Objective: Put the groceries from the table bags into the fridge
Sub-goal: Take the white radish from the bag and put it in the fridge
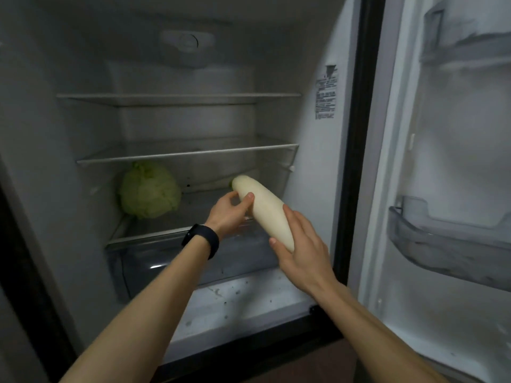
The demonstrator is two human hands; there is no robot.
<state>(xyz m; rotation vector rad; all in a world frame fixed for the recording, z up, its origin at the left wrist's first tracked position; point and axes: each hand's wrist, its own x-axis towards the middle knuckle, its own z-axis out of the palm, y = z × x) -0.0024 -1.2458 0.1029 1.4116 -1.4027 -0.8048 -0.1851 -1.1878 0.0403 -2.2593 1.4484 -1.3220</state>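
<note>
Left hand point(226, 214), right hand point(301, 247) grip likely radish point(262, 208) above shelf point(154, 233) edge; cabbage point(149, 189) apart.

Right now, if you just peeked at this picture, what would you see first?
The long white radish jumps out first, held by the left hand and the right hand, its far end pointing in over the lowest fridge shelf. Next comes the round green cabbage sitting at the left of that shelf, and the black wristband on the left wrist.

One cabbage point(149, 189), one daikon point(265, 211), three shelves point(188, 154)
</note>
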